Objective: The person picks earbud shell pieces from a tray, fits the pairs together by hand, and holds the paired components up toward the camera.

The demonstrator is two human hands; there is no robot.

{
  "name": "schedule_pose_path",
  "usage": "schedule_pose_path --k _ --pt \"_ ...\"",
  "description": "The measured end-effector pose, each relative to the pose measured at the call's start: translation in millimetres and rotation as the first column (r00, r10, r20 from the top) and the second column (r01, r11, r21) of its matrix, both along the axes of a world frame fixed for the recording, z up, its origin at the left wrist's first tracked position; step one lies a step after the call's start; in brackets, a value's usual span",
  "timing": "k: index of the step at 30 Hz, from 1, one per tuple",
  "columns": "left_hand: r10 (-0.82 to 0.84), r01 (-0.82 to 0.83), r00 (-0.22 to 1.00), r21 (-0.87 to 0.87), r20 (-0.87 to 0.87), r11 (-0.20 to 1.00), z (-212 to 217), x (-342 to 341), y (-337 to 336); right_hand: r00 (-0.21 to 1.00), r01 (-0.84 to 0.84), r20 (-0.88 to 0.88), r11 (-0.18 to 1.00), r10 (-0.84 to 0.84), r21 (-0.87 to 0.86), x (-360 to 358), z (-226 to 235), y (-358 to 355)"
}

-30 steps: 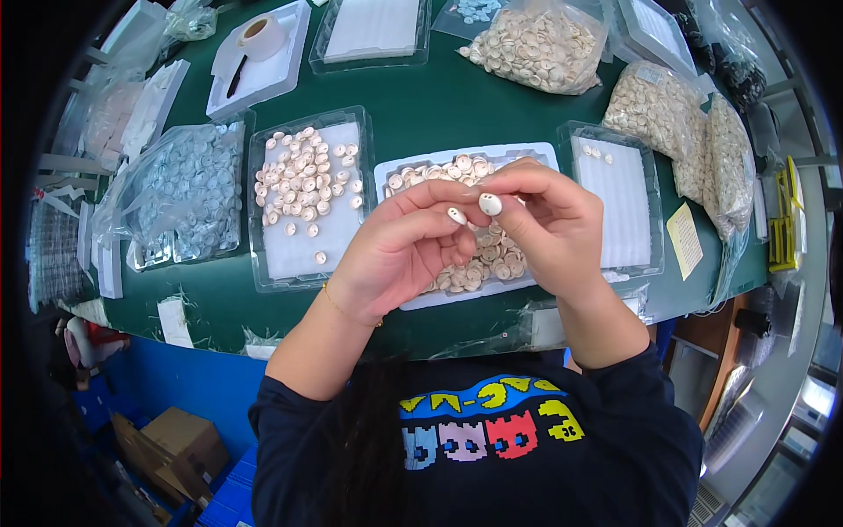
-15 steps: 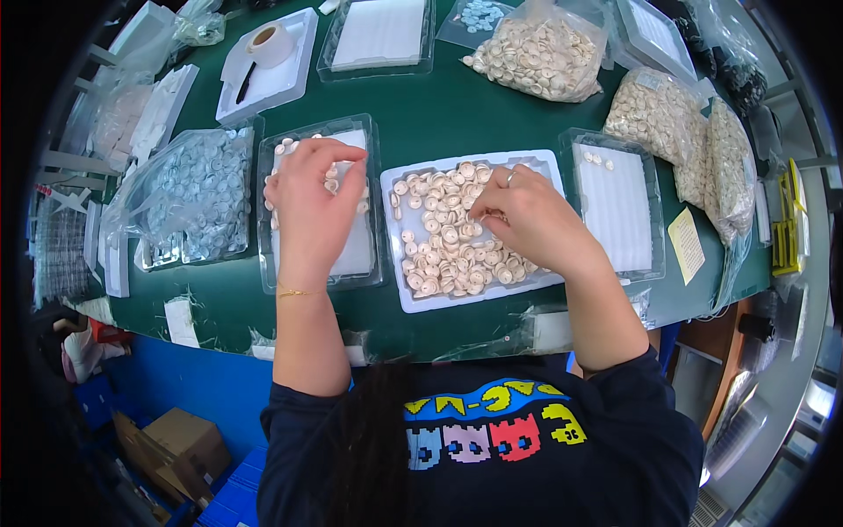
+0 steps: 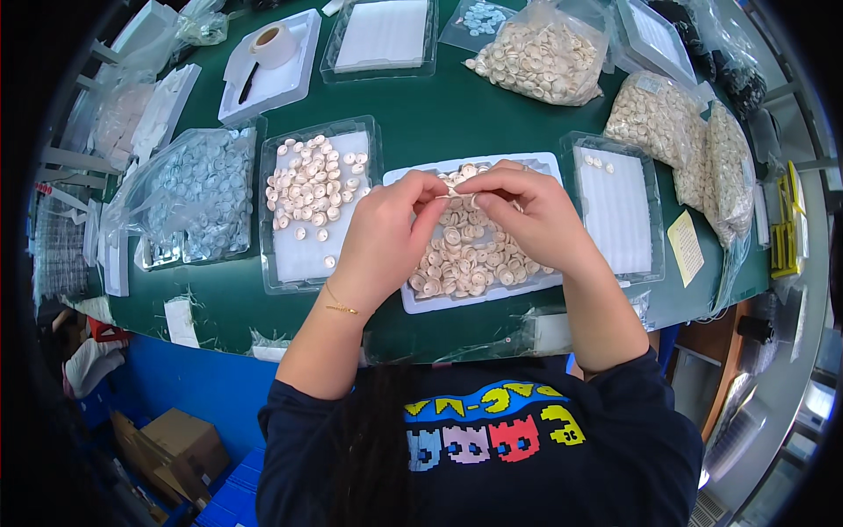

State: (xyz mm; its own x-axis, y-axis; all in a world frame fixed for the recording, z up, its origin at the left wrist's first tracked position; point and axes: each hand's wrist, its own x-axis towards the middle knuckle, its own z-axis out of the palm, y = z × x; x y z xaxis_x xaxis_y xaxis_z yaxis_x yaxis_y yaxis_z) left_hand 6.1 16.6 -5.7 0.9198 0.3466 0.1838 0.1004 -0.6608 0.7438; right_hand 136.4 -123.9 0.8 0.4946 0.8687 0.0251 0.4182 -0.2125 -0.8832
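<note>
My left hand [image 3: 392, 227] and my right hand [image 3: 531, 215] meet above a white tray [image 3: 457, 305] heaped with small cream round pieces [image 3: 470, 263]. Each hand pinches with thumb and forefinger. Between the fingertips shows a bit of a cream round piece [image 3: 453, 190], mostly covered, so I cannot tell whether there is one or two. Left of my left hand, a clear plastic tray [image 3: 376, 145] with a white foam liner holds a pile of similar cup-shaped cream pieces [image 3: 307, 184].
At right, another clear tray [image 3: 619, 220] holds three cream pieces on white foam. A bag of pale blue pieces [image 3: 198, 193] lies left. Farther back are a tape roll [image 3: 272, 46] in a white tray and bulging bags of cream pieces [image 3: 544, 57]. A yellow note [image 3: 686, 246] lies right.
My left hand has moved right from over the left clear tray to meet my right hand, uncovering the pile there. My right hand has lifted slightly from the pieces in the white tray.
</note>
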Motion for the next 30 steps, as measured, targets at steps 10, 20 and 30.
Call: schedule_pose_path --k 10,20,30 --pt "0.133 0.235 0.913 -0.764 0.385 0.601 17.6 -12.8 -17.0 0.683 0.104 -0.703 0.927 0.197 0.361 -19.7 16.6 -10.7" --pt "0.052 0.246 0.908 -0.628 0.417 0.738 12.7 -17.2 -15.1 0.732 0.111 -0.646 0.897 0.218 0.429 -28.7 18.0 -12.9" --pt "0.041 0.185 0.841 -0.358 0.540 0.915 11.7 -12.6 -15.1 0.807 0.124 -0.562 0.878 0.182 0.463 -30.8 19.7 -11.1"
